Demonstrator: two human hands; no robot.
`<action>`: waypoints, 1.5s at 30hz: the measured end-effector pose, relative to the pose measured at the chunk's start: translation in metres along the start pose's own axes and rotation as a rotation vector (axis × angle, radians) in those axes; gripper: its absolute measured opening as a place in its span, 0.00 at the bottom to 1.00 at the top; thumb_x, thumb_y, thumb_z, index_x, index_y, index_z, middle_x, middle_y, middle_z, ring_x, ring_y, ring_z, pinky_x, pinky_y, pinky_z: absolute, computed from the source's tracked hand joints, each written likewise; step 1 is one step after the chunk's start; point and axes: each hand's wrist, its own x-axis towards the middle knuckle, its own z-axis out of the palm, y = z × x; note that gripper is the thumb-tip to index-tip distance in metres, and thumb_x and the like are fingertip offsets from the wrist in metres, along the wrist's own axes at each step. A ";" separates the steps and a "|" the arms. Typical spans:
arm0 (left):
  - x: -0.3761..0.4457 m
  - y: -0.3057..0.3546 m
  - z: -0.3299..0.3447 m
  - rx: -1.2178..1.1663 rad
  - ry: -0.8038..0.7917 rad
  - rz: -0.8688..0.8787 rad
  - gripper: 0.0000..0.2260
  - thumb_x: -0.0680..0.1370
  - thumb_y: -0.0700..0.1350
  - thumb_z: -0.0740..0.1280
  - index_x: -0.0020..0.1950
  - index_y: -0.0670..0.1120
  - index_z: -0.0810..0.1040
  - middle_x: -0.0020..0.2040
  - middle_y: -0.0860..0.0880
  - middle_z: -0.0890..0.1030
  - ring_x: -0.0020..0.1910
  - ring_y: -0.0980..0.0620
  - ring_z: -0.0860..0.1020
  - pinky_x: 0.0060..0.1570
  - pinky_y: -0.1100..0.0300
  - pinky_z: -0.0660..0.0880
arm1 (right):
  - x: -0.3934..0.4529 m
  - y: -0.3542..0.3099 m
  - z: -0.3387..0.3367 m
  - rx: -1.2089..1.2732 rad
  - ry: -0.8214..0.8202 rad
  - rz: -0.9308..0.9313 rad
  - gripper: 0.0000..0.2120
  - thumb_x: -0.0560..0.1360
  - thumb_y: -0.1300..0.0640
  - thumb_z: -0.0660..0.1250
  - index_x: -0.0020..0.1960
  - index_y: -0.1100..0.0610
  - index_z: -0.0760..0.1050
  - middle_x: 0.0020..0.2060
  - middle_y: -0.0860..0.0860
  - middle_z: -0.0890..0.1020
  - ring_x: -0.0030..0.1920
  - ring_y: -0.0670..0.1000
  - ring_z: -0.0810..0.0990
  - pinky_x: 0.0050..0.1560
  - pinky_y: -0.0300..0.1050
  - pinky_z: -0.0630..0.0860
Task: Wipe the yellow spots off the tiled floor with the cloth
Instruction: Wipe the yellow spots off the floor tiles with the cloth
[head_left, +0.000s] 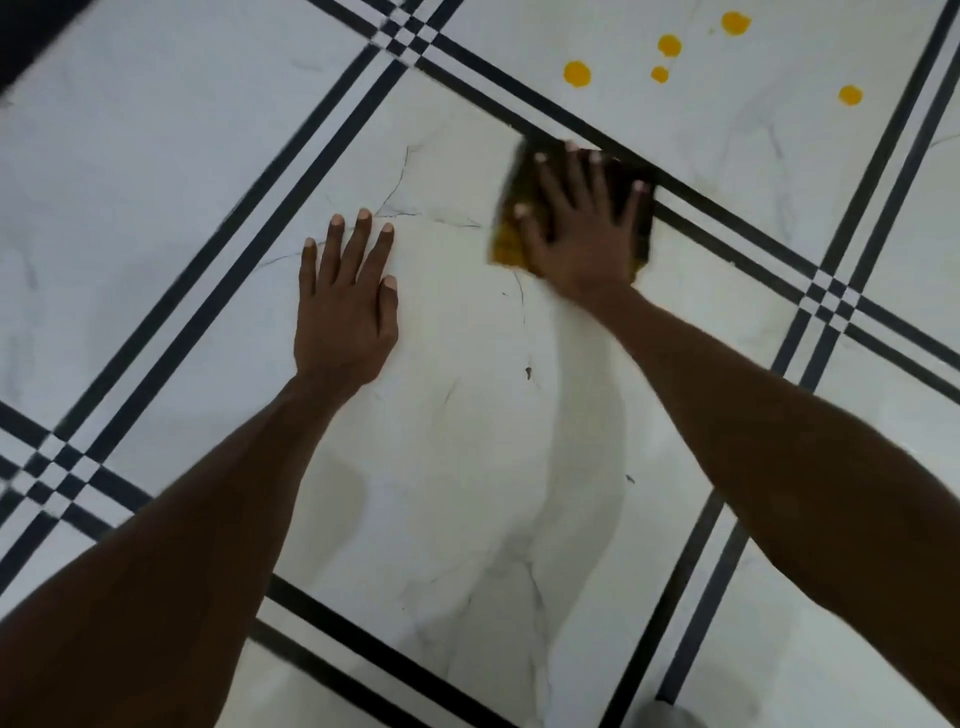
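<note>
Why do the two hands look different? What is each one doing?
The right hand presses flat on a dark cloth with yellow on it; the left hand rests on the bare floor. The right hand reaches farther, nearer the yellow spots; the left hand stays closer in. The right hand's fingers spread wide; the left hand's lie closer together. Both lie palm down.

Soft even daylight, faint shadows under the arms, motion blur around the cloth (631, 208)
</note>
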 end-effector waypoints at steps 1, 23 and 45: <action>0.000 0.000 0.000 -0.002 0.007 0.001 0.24 0.87 0.49 0.51 0.84 0.49 0.59 0.85 0.47 0.57 0.85 0.44 0.52 0.83 0.41 0.50 | -0.006 0.023 -0.001 0.020 0.020 0.115 0.34 0.83 0.32 0.44 0.85 0.43 0.51 0.86 0.52 0.53 0.85 0.58 0.50 0.78 0.78 0.44; 0.041 0.093 -0.005 -0.246 -0.163 -0.215 0.21 0.82 0.58 0.65 0.63 0.40 0.78 0.76 0.39 0.69 0.80 0.39 0.60 0.74 0.41 0.67 | -0.061 0.005 -0.050 0.191 -0.209 0.009 0.26 0.83 0.48 0.66 0.79 0.50 0.67 0.71 0.55 0.74 0.73 0.59 0.70 0.72 0.63 0.59; 0.129 0.186 -0.091 -1.059 -0.384 -0.102 0.13 0.78 0.36 0.73 0.62 0.42 0.80 0.50 0.47 0.87 0.48 0.57 0.86 0.48 0.65 0.81 | -0.081 0.119 -0.161 0.961 -0.111 0.234 0.10 0.76 0.57 0.77 0.55 0.60 0.82 0.51 0.59 0.86 0.54 0.61 0.86 0.53 0.57 0.85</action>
